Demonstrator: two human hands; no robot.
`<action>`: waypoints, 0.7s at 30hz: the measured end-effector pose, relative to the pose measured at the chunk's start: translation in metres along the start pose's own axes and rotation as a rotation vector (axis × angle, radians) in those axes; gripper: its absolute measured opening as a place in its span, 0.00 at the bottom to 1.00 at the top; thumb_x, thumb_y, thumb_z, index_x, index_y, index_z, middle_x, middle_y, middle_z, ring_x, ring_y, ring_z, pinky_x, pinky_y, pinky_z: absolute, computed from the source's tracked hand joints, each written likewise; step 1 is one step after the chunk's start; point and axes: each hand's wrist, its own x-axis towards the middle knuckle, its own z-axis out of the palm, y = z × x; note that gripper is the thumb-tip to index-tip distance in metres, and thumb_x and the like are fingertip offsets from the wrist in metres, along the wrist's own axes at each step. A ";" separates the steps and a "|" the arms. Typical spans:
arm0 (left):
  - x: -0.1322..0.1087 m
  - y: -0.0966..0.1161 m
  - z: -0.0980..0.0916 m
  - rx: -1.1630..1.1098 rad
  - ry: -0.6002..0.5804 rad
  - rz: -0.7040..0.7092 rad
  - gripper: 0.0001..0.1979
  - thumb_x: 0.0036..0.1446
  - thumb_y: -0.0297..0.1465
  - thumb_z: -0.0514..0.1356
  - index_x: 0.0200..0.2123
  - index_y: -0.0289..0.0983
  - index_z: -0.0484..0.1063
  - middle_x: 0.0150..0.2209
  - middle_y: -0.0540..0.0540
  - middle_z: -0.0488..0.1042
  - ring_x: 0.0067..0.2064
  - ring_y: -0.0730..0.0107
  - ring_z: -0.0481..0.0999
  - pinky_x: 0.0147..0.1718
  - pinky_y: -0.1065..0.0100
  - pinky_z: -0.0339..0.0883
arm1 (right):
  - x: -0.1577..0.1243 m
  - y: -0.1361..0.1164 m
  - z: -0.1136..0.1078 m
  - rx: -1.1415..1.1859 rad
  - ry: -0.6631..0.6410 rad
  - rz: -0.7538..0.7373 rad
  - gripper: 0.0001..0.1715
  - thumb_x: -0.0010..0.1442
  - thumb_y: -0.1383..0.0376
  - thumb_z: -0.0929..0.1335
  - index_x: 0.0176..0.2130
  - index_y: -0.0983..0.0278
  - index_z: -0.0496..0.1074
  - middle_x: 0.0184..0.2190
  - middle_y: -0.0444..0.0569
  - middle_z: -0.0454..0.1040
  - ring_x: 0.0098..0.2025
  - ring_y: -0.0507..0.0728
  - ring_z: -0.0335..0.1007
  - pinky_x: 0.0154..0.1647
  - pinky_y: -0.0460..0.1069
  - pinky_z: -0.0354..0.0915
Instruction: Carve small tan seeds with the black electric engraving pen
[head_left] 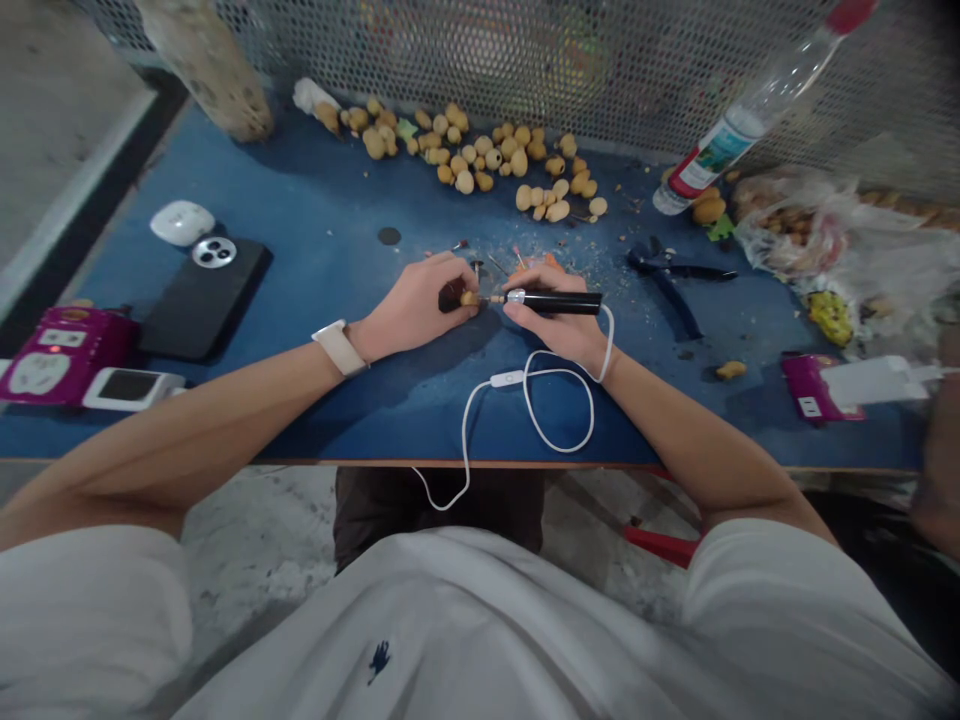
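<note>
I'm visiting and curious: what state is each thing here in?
Left hand, closed around a small tan nut
Right hand, gripping a black pen-style rotary tool
White cable, looped on the table
Pliers, lying with handles spread
Phone, lying face down
Plastic bottle, tilted, red cap on

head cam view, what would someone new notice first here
The eye goes first to the middle of the blue bench, where the left hand holds a small seed at the tip of a black electric pen gripped in the right hand. Just beyond them lies a spread of tan seeds, and a white cable loops toward the front edge.
</note>
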 end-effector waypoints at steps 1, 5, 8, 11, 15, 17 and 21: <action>0.000 0.000 0.000 0.005 -0.001 0.000 0.06 0.73 0.33 0.75 0.49 0.45 0.83 0.48 0.43 0.89 0.45 0.52 0.90 0.52 0.50 0.89 | 0.000 0.001 0.000 0.001 0.000 -0.003 0.31 0.72 0.32 0.85 0.51 0.54 0.92 0.47 0.50 0.93 0.49 0.66 0.89 0.60 0.65 0.84; 0.000 0.000 0.000 0.010 0.005 0.005 0.06 0.73 0.34 0.75 0.49 0.44 0.83 0.48 0.43 0.89 0.45 0.52 0.90 0.52 0.50 0.88 | 0.001 0.002 0.000 -0.001 -0.012 -0.002 0.31 0.71 0.32 0.86 0.51 0.54 0.91 0.48 0.50 0.93 0.50 0.66 0.89 0.61 0.65 0.84; -0.001 -0.001 0.000 0.013 0.008 0.010 0.07 0.73 0.33 0.75 0.50 0.44 0.83 0.48 0.43 0.89 0.45 0.52 0.90 0.52 0.50 0.88 | 0.001 0.000 -0.001 -0.007 -0.013 -0.003 0.32 0.71 0.32 0.85 0.51 0.54 0.91 0.47 0.50 0.94 0.49 0.66 0.89 0.60 0.65 0.84; -0.001 -0.001 0.001 0.014 0.006 0.009 0.07 0.72 0.33 0.76 0.50 0.45 0.83 0.48 0.43 0.89 0.45 0.52 0.90 0.52 0.50 0.88 | 0.001 -0.003 -0.001 -0.011 -0.018 0.010 0.33 0.70 0.30 0.85 0.50 0.54 0.91 0.48 0.50 0.94 0.49 0.67 0.89 0.60 0.66 0.84; 0.000 -0.002 0.001 0.001 0.006 0.017 0.06 0.73 0.34 0.75 0.49 0.45 0.83 0.49 0.42 0.89 0.45 0.51 0.90 0.51 0.50 0.88 | 0.000 -0.003 -0.001 -0.002 -0.013 0.012 0.33 0.69 0.30 0.85 0.50 0.54 0.91 0.47 0.50 0.93 0.48 0.67 0.89 0.59 0.65 0.84; 0.000 -0.002 0.001 0.007 0.006 0.015 0.06 0.73 0.34 0.75 0.49 0.45 0.83 0.49 0.42 0.90 0.46 0.51 0.90 0.51 0.50 0.88 | 0.000 -0.002 -0.001 -0.004 -0.015 0.014 0.32 0.70 0.31 0.85 0.50 0.53 0.92 0.47 0.50 0.93 0.48 0.67 0.89 0.58 0.65 0.84; -0.001 -0.002 0.001 0.011 0.013 0.034 0.05 0.74 0.34 0.74 0.50 0.44 0.84 0.49 0.42 0.89 0.45 0.52 0.89 0.50 0.51 0.86 | 0.000 -0.003 -0.002 0.002 -0.036 0.004 0.31 0.71 0.33 0.85 0.51 0.54 0.92 0.47 0.49 0.93 0.48 0.66 0.89 0.59 0.65 0.84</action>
